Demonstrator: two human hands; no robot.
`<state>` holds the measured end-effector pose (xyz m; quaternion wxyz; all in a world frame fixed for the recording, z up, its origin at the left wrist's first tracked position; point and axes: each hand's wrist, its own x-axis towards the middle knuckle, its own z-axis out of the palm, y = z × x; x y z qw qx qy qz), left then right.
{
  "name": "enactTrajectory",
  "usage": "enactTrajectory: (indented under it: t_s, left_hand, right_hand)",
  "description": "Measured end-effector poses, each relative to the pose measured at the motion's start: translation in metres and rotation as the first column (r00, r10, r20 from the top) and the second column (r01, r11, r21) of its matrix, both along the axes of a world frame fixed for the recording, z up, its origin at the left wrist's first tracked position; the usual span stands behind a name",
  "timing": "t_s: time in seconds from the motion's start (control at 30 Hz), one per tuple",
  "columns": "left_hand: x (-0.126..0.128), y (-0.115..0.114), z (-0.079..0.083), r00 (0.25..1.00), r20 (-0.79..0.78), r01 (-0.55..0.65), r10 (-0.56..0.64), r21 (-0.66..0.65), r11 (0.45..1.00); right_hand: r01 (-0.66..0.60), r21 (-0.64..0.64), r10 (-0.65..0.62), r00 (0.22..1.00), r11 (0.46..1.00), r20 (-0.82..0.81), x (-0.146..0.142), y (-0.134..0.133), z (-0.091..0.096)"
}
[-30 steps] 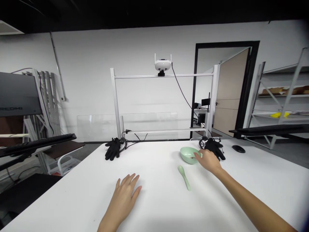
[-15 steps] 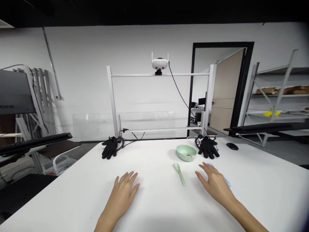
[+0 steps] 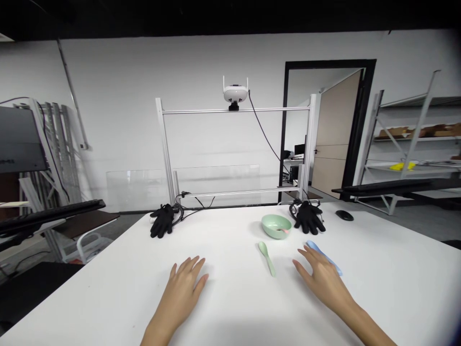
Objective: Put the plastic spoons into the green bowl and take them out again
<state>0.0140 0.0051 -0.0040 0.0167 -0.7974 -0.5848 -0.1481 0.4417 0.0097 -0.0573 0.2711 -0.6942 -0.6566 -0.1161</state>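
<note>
My left hand (image 3: 182, 284) lies flat and open on the white table (image 3: 230, 307), touching nothing else. My right hand (image 3: 322, 281) rests open with its fingers spread, partly over a pale blue plastic utensil (image 3: 321, 255). Left of that hand lies a pale green plastic spoon (image 3: 267, 258). Farther off stands a pale green bowl (image 3: 271, 226), with a small pink item (image 3: 285, 231) at its inside edge. A black glove (image 3: 309, 217) lies just right of the bowl, and another black glove (image 3: 163, 221) lies at the far left.
An aluminium frame (image 3: 234, 110) with a white headset-like device (image 3: 234, 93) stands at the table's far edge, with black cables at its base. A black mouse (image 3: 345, 216) lies at far right. Black keyboards (image 3: 50, 214) sit beyond the table's left and right sides.
My right hand has drawn back from the bowl toward me and to the right, now lying over the blue utensil. The left hand has barely moved, and the view has shifted slightly.
</note>
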Motion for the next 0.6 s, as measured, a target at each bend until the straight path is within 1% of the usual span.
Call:
enactTrajectory:
  t_s: [0.23, 0.33, 0.43, 0.6]
  left_hand:
    - [0.0, -0.001, 0.0, 1.0, 0.008, 0.001, -0.001, 0.007, 1.0]
    - [-0.001, -0.002, 0.0, 1.0, 0.005, -0.001, 0.001, 0.002, 1.0]
    - [-0.002, -0.001, 0.0, 1.0, 0.003, -0.003, 0.003, 0.003, 1.0]
    - [-0.003, 0.0, -0.001, 1.0, -0.001, -0.006, 0.006, 0.0, 1.0]
  right_hand:
    - [-0.006, -0.021, 0.005, 1.0, 1.0, -0.025, 0.001, 0.001, -0.004]
    - [-0.001, -0.031, 0.0, 1.0, 1.0, -0.013, 0.003, 0.006, -0.001]
    - [0.005, -0.049, -0.005, 1.0, 0.999, -0.01, 0.005, 0.018, 0.014]
    - [0.048, -0.088, -0.046, 0.998, 0.995, 0.032, 0.006, 0.055, 0.056]
